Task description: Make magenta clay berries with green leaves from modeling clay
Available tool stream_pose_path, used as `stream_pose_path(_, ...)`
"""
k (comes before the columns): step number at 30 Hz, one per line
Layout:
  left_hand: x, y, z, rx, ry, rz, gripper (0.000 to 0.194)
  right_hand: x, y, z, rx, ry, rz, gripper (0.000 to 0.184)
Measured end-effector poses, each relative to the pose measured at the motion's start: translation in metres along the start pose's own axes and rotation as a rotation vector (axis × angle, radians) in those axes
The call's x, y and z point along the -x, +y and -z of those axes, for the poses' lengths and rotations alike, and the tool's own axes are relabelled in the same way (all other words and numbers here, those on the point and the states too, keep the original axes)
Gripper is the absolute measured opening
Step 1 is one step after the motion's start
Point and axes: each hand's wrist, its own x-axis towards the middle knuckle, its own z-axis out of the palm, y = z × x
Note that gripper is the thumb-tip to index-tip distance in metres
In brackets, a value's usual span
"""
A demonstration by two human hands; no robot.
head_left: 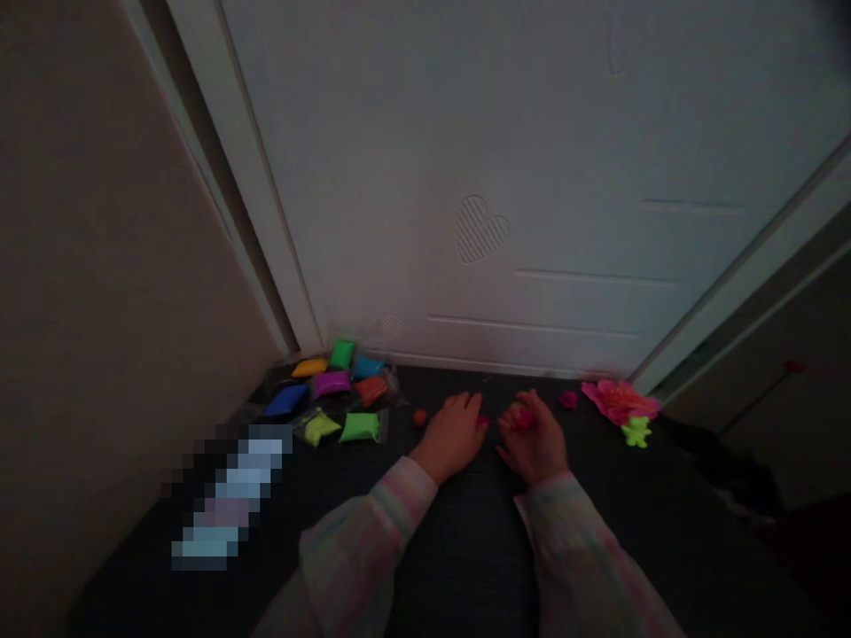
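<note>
My right hand is curled with the palm partly turned up, closed on a lump of pink modelling clay. Palm down just left of it, my left hand has its fingers bent around a small piece of pink clay, which shows between thumb and fingertips. The hands are apart. A small orange clay ball lies beside my left hand. Beyond my right hand sits another pink clay lump on the dark table.
Several coloured clay packets lie at the back left, among them a light green packet. A pink flower and a yellow-green figure are at the right. A blurred-out rectangular object lies left. The white door panel borders the back.
</note>
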Motion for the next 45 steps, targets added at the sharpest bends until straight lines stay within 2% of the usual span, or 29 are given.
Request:
stream_pose_path(3,0.013,0.001,0.017,-0.04,0.019,0.045,0.037,-0.004,0.005,0.001,0.035,0.039,0.009,0.031)
stream_pose_path(5,0.028,0.0,0.021,-0.056,-0.009,0.069,0.033,-0.006,0.007,0.002,0.049,0.043,0.005,0.033)
stream_pose_path(8,0.05,-0.003,0.012,-0.052,-0.069,0.065,0.031,-0.003,0.007,0.001,0.044,0.001,-0.021,0.026)
stream_pose_path(10,0.061,-0.005,0.004,-0.047,-0.076,0.071,0.025,0.0,0.006,-0.001,0.024,-0.044,-0.051,0.029)
stream_pose_path(13,0.072,-0.01,0.0,-0.036,-0.041,0.101,0.02,0.003,0.005,-0.004,0.0,-0.114,-0.102,0.035)
stream_pose_path(17,0.085,-0.026,0.012,-0.028,0.042,0.187,0.028,0.004,0.01,-0.005,0.006,-0.15,-0.129,0.02)
stream_pose_path(21,0.1,-0.044,0.021,-0.021,0.079,0.237,0.033,0.005,0.017,-0.006,0.024,-0.17,-0.136,0.027)
stream_pose_path(27,0.106,-0.047,0.017,0.015,0.093,0.198,0.03,0.009,0.017,-0.01,0.056,-0.213,-0.123,0.025)
stream_pose_path(30,0.106,-0.047,0.015,0.047,0.118,0.194,0.031,0.009,0.016,-0.011,0.083,-0.203,-0.1,0.029)
stream_pose_path(37,0.104,-0.04,0.02,0.196,0.244,0.268,0.033,0.013,0.026,-0.012,0.223,-0.217,0.04,0.029)
stream_pose_path(40,0.091,-0.021,0.015,0.396,0.338,0.349,0.042,0.019,0.035,-0.017,0.368,-0.263,0.145,0.032)
stream_pose_path(42,0.076,-0.006,0.006,1.01,0.395,0.424,0.052,0.026,0.043,-0.02,0.514,-0.314,0.241,0.033)
stream_pose_path(44,0.06,0.005,-0.005,1.463,0.232,0.444,0.066,0.038,0.052,-0.021,0.717,-0.384,0.353,0.036)
stream_pose_path(45,0.053,0.009,-0.01,1.574,0.122,0.425,0.073,0.044,0.057,-0.021,0.837,-0.423,0.411,0.038)
